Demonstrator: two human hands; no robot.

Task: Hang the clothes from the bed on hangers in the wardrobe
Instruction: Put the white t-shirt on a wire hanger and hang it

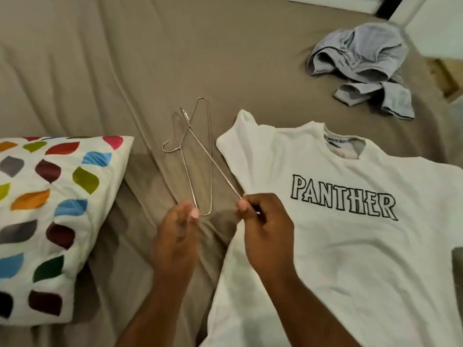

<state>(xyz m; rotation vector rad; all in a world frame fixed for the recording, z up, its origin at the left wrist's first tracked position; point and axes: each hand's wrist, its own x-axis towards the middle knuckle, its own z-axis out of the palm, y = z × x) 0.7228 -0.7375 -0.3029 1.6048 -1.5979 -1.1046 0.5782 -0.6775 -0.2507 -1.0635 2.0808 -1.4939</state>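
Wire hangers [211, 156] lie crossed on the tan bed [125, 58], between the patterned pillow [50, 209] at its left edge and the white PANTHER T-shirt [350, 259], which is spread flat over the near right part. The right hand [265, 226] pinches one wire end just beside the shirt's sleeve. The left hand [179, 221], slightly blurred, touches a hanger's lower bend with fairly straight fingers. A crumpled grey garment [360, 63] sits near the far right corner. Bare sheet stretches across the far left.

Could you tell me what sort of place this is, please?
Most likely a bedroom: a bed with a taupe sheet, a patterned pillow on it, and a T-shirt laid flat beside wire hangers.
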